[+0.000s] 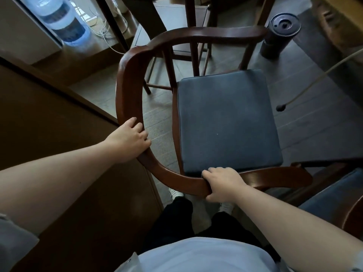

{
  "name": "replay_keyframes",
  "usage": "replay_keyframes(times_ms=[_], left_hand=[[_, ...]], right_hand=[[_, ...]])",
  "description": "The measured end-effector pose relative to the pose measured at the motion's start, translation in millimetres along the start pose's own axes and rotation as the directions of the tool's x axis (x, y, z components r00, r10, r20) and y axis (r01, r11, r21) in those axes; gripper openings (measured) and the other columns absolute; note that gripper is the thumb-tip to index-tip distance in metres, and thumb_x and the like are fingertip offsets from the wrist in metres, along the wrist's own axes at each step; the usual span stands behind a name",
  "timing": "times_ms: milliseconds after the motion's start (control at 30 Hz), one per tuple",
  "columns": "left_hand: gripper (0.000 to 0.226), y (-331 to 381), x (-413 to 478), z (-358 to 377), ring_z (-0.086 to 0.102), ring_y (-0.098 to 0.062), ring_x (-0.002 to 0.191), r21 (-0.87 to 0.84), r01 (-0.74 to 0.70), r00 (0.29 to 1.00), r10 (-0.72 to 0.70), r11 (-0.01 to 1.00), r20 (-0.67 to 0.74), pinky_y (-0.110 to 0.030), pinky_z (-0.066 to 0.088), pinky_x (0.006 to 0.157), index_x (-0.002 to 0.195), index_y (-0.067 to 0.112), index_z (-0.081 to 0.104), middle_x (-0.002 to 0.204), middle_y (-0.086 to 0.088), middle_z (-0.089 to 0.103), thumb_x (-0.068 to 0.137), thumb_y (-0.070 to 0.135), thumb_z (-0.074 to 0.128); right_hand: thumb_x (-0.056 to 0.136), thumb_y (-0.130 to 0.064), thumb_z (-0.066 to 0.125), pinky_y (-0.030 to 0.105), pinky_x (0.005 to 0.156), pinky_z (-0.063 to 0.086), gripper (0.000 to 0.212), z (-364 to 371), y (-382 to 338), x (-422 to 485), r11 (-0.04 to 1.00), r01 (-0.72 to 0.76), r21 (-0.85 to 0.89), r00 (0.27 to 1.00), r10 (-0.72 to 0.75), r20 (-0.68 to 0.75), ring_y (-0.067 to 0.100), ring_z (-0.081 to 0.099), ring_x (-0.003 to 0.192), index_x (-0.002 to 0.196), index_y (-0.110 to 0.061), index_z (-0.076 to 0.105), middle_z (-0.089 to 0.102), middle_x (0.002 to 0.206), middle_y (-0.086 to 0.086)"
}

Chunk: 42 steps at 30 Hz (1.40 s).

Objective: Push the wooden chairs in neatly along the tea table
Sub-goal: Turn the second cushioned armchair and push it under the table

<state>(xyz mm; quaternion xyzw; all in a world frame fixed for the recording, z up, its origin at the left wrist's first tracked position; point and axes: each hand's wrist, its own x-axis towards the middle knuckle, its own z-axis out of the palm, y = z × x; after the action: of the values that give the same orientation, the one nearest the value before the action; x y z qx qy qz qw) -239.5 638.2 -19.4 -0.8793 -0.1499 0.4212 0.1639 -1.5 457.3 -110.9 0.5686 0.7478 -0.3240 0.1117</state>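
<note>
A dark wooden chair [129,75] with a curved horseshoe back rail and a blue seat cushion [225,120] stands right in front of me. My left hand [130,139] grips the rail on its left bend. My right hand [222,183] is wrapped around the rail at the near side, just below the cushion. A second wooden chair [334,195] with a blue cushion shows at the right edge. The wooden tea table [337,22] edge is at the upper right, mostly out of view.
A brown wooden cabinet top [49,118] lies close on my left. A water bottle [64,22] and white cables are at the upper left. A dark cylindrical bin [279,36] stands on the tiled floor beyond the chair. A pale hose [314,83] crosses at right. Chair legs [194,36] stand ahead.
</note>
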Motion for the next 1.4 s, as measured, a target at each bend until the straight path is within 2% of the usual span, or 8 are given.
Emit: replay_keyframes(times_ms=[200, 533, 700, 833, 933, 1033, 1133, 1400], left_hand=[[0.046, 3.7, 1.0, -0.1, 0.029, -0.05, 0.135, 0.071, -0.021, 1.0, 0.022, 0.997, -0.01, -0.062, 0.015, 0.113, 0.14, 0.016, 0.038, 0.146, -0.015, 0.043, 0.097, 0.031, 0.032], [0.039, 102.6, 9.7, -68.6, 0.052, -0.05, 0.114, -0.103, -0.122, 0.987, 0.11, 0.987, -0.12, -0.06, 0.036, 0.1, 0.128, 0.013, 0.049, 0.119, -0.021, 0.061, 0.094, 0.031, 0.045], [0.026, 139.6, 14.9, -105.3, 0.059, -0.037, 0.088, -0.145, -0.2, 0.971, 0.175, 0.969, -0.165, -0.048, 0.047, 0.08, 0.115, 0.012, 0.052, 0.101, -0.014, 0.064, 0.092, 0.022, 0.048], [0.025, 150.9, 15.3, -122.4, 0.059, -0.035, 0.088, -0.161, -0.196, 0.972, 0.17, 0.967, -0.164, -0.045, 0.048, 0.079, 0.114, 0.012, 0.052, 0.102, -0.013, 0.063, 0.093, 0.025, 0.05], [0.026, 148.3, 14.7, -126.3, 0.059, -0.035, 0.087, -0.154, -0.2, 0.972, 0.176, 0.968, -0.157, -0.044, 0.047, 0.078, 0.115, 0.011, 0.05, 0.102, -0.013, 0.062, 0.092, 0.024, 0.051], [0.033, 141.7, 17.5, -124.4, 0.058, -0.033, 0.089, -0.179, -0.27, 0.954, 0.238, 0.946, -0.181, -0.042, 0.048, 0.077, 0.12, 0.012, 0.046, 0.106, -0.012, 0.06, 0.091, 0.025, 0.054], [0.033, 130.3, 18.8, -112.8, 0.057, -0.03, 0.092, -0.206, -0.364, 0.914, 0.306, 0.908, -0.265, -0.04, 0.047, 0.077, 0.122, 0.015, 0.044, 0.11, -0.009, 0.06, 0.092, 0.025, 0.052], [0.029, 61.7, 25.6, -79.2, 0.057, -0.027, 0.099, -0.106, -0.546, 0.77, 0.448, 0.831, -0.455, -0.041, 0.048, 0.086, 0.122, 0.02, 0.046, 0.112, -0.003, 0.061, 0.094, 0.029, 0.045]], right_hand=[[0.065, -0.054, 0.068, 0.033, 0.061, 0.038, 0.044, -16.1, 6.0, 1.7, 1.0, -0.001, -0.031, 0.99, 0.006, 0.138, 0.023, 0.05, 0.07, 0.089, -0.027, 0.043, 0.051, 0.075, -0.007], [0.061, -0.051, 0.072, 0.031, 0.065, 0.042, 0.053, -12.7, 84.0, -79.7, 0.986, 0.018, -0.168, 0.936, 0.043, 0.35, 0.026, 0.064, 0.09, 0.103, -0.024, 0.054, 0.068, 0.097, 0.0], [0.057, -0.048, 0.073, 0.033, 0.07, 0.048, 0.048, -2.7, 123.5, -114.3, 0.976, -0.027, -0.217, 0.926, 0.107, 0.363, 0.026, 0.064, 0.088, 0.093, -0.027, 0.049, 0.067, 0.094, -0.002], [0.058, -0.047, 0.072, 0.033, 0.072, 0.045, 0.045, 1.5, 137.4, -127.6, 0.976, -0.027, -0.214, 0.944, 0.096, 0.316, 0.024, 0.064, 0.088, 0.09, -0.03, 0.046, 0.066, 0.094, -0.004], [0.061, -0.049, 0.071, 0.033, 0.077, 0.044, 0.051, 2.0, 136.2, -128.1, 0.974, -0.052, -0.221, 0.941, 0.122, 0.316, 0.023, 0.061, 0.097, 0.104, -0.027, 0.053, 0.064, 0.104, -0.002], [0.066, -0.061, 0.068, 0.039, 0.093, 0.043, 0.067, -2.5, 125.1, -131.7, 0.985, -0.15, -0.091, 0.93, 0.172, 0.324, 0.021, 0.054, 0.108, 0.124, -0.03, 0.054, 0.059, 0.114, -0.004], [0.07, -0.071, 0.061, 0.039, 0.097, 0.043, 0.078, -4.4, 94.6, -136.8, 0.973, -0.21, 0.094, 0.963, 0.189, 0.193, 0.018, 0.051, 0.115, 0.136, -0.031, 0.048, 0.057, 0.124, -0.006], [0.069, -0.076, 0.058, 0.036, 0.095, 0.042, 0.069, 21.6, -3.1, -99.3, 0.872, -0.299, 0.389, 0.937, 0.345, -0.052, 0.013, 0.055, 0.109, 0.123, -0.034, 0.055, 0.062, 0.116, -0.011]])
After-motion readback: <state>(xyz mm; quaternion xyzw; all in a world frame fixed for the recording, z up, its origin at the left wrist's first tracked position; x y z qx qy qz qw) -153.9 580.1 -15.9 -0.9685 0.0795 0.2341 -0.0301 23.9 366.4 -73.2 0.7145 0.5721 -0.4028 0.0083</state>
